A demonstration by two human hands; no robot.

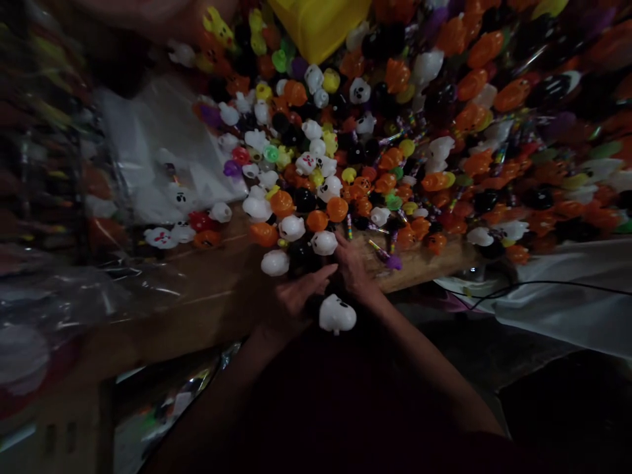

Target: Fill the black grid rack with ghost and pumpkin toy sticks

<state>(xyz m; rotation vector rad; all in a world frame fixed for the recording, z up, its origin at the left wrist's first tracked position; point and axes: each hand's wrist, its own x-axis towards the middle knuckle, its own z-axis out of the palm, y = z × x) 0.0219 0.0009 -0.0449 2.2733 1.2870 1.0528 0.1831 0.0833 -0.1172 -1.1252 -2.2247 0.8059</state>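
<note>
At the front edge of the wooden table, my left hand (299, 293) is curled with its thumb stretched toward the right. A white ghost-faced toy head (337, 315) with a black eye spot sticks out just below it, by a dark part at the palm; the hand seems closed around this toy. My right hand (353, 266) lies close beside, its fingers pointing down to the table, touching or nearly touching another white toy head (324, 243). Its fingertips are dim and partly hidden. Around both hands lie an orange pumpkin toy (263, 234) and a white toy (275, 263).
A large heap of orange, white, black and yellow toys (390, 158) covers the wooden table (212, 289). A yellow container (320, 26) stands at the back. Clear plastic bags (158, 145) lie at the left. A black cable (548, 283) crosses white cloth (567, 309) at the right.
</note>
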